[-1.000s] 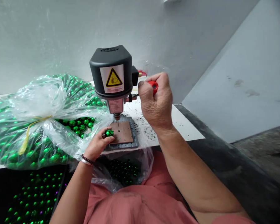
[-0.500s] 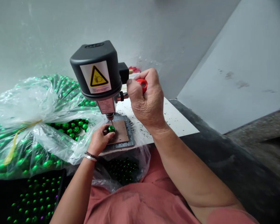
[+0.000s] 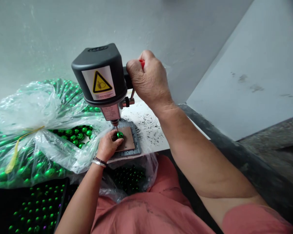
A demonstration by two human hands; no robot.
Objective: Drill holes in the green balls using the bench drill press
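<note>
A small drill press (image 3: 99, 74) with a dark grey motor cover and a yellow warning label stands on the white table. My left hand (image 3: 109, 143) pinches a shiny green ball (image 3: 119, 135) on a brown board (image 3: 127, 138), which lies on the grey metal base (image 3: 137, 143). The drill bit (image 3: 117, 128) comes down close by the ball; whether it touches, I cannot tell. Up at the right of the machine, my right hand (image 3: 151, 78) is closed around the red knob (image 3: 142, 63) of the feed lever. Most of that knob is hidden by the fingers.
A large clear plastic bag (image 3: 31, 107) of green balls lies left of the press, its side open. Dark shavings (image 3: 150, 126) litter the white table (image 3: 158, 143). Below its front edge hangs a bag of green balls (image 3: 129, 177). A black tray (image 3: 36, 204) of balls sits lower left.
My right hand has risen with the red knob, leftward and away from me. My left hand has shifted slightly right with the green ball, still on the board.
</note>
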